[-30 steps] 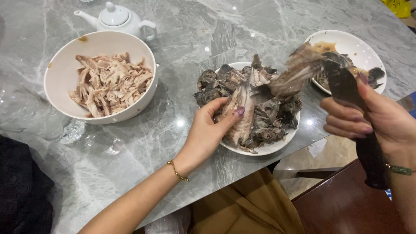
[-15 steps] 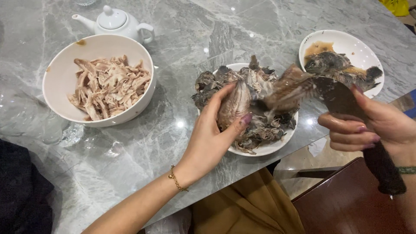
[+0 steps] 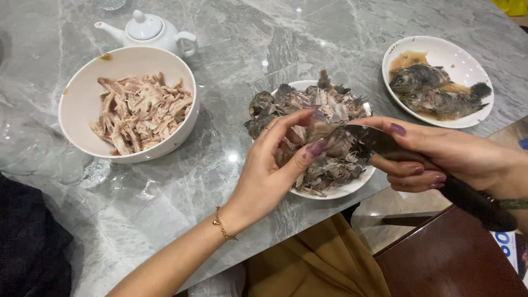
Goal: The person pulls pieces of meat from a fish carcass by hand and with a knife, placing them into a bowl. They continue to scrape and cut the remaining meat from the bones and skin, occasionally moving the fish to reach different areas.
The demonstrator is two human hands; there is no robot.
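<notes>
A: What is in the hands?

B: A cooked fish (image 3: 335, 140). It is dark and partly pulled apart. It is up in the air, just over the plate of fish scraps (image 3: 352, 187) in the middle of the table.

A: Who is holding it?

B: Both hands. The left hand (image 3: 269, 170) pinches the head end of the fish between its thumb and fingers. The right hand (image 3: 440, 154) is closed around the long dark tail end, and the tail sticks out past the wrist.

A: Are the hands close together?

B: Yes, the fingertips are very near each other, with the fish between them.

A: What is on the plate under it?

B: A pile of skin, bones and fins, grey and brown.

A: What else is on the table?

B: To the left there is a big white bowl (image 3: 77, 104) full of pale shredded fish meat (image 3: 140, 113). Behind that bowl sits a small white teapot (image 3: 148, 30). Far to the right there is a white dish (image 3: 467, 60) with whole dark fish (image 3: 434, 93) lying in brown sauce.

A: What is the table like?

B: The table (image 3: 231, 49) is grey stone with light streaks, and it is shiny.

A: Anything on the left arm?

B: A thin gold bracelet (image 3: 223, 224) at the wrist.
</notes>
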